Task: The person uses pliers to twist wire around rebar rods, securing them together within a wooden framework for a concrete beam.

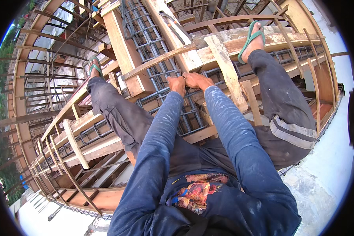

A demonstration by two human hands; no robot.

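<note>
My left hand (177,84) and my right hand (197,80) meet at a crossing of steel reinforcing bars. Their fingers are curled and pinched close together, and whatever may lie between them is too small to make out. Below and around them runs a rebar cage (157,48) with stirrups, set between timber form boards. On the right-hand timber beam (191,60), beyond my hands, rests a pair of end-cutting pincers (172,26) with orange and black handles. A bundle of tie wire (128,22) hangs over the cage near the left beam (126,53).
A thin wooden batten (159,61) crosses the cage just past my hands. My sandalled left foot (95,67) and right foot (253,39) are braced on formwork either side. Open timber framing (51,69) drops away at left. A pale wall surface (315,183) lies at lower right.
</note>
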